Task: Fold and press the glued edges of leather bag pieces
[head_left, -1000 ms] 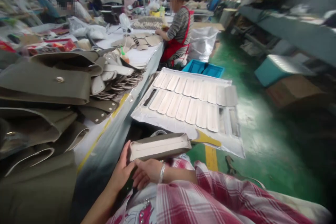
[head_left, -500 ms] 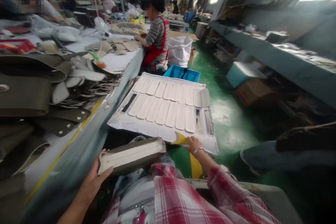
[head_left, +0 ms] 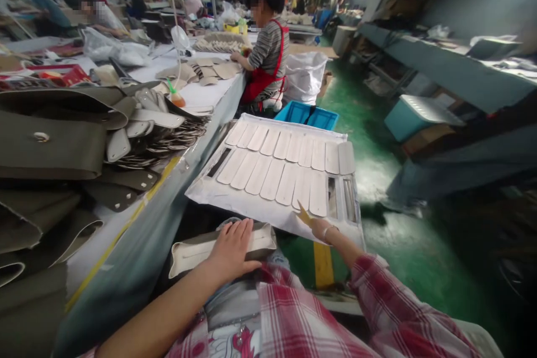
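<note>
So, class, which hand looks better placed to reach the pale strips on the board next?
Probably the right hand: it holds a yellow tool, tip at the pale strips. The left hand lies on a long boxy piece, farther from them.

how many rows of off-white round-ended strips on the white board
2. The far row lies toward the open blue plastic crate, the near row toward the right hand and the flat yellow pointed tool it holds. Overlap may hide some strips.
</note>
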